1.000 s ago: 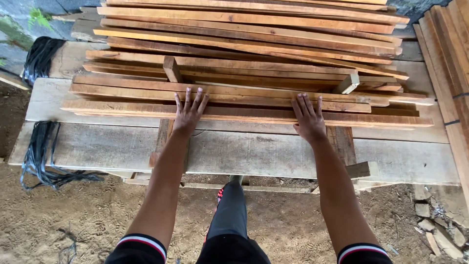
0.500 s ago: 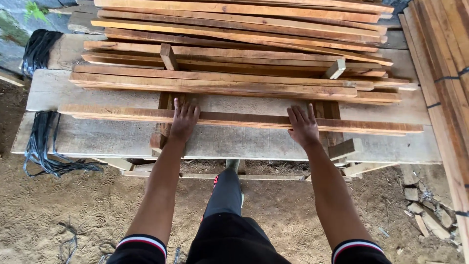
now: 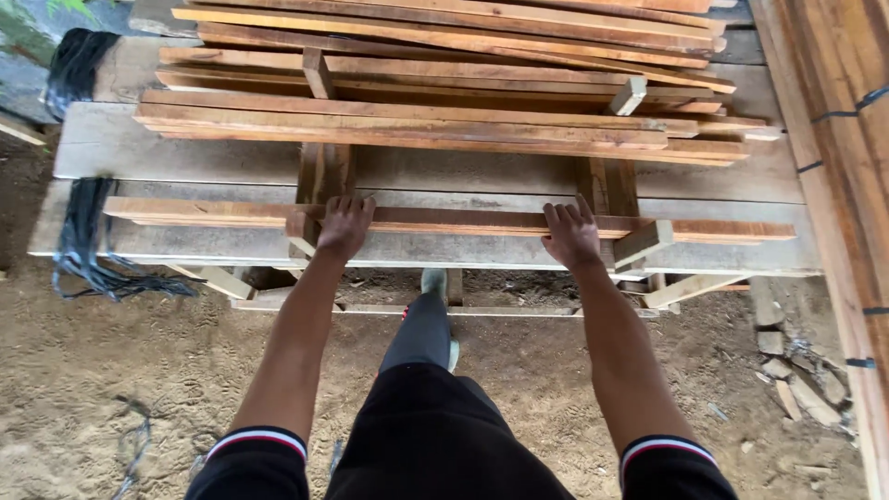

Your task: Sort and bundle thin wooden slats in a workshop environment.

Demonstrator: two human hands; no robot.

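- Reddish-brown wood makes up the long thin plank (image 3: 444,220) on which both hands are laid; it lies crosswise on the pale grey boards (image 3: 185,167) of a low platform, near their front edge.
- Left hand (image 3: 344,225) is pressed flat on the plank, fingers spread and stretched forward, the palm reaching over the plank's near edge; nothing is clasped.
- Right hand (image 3: 570,233) is laid the same way, open and flat, fingers fanned on the plank's top face, well apart from the left hand.
- Whether the thumbs are hooked under the plank cannot be told.
- A strip of bare grey board is seen between the plank and the stack of planks (image 3: 435,130) behind it, so the plank is kept apart from the stack.
- Short wooden blocks (image 3: 643,243) are seen at the platform's front edge, one just beside the right hand, another touching the left hand's outer side.
- Sandy ground (image 3: 102,370) lies open in front of the platform, where a leg in dark shorts and a grey boot (image 3: 433,282) is set between the arms.
- Black strapping (image 3: 88,241) hangs over the platform's left end; a further pile of timber (image 3: 833,139) bounds the right side, with rubble (image 3: 796,380) at its foot.
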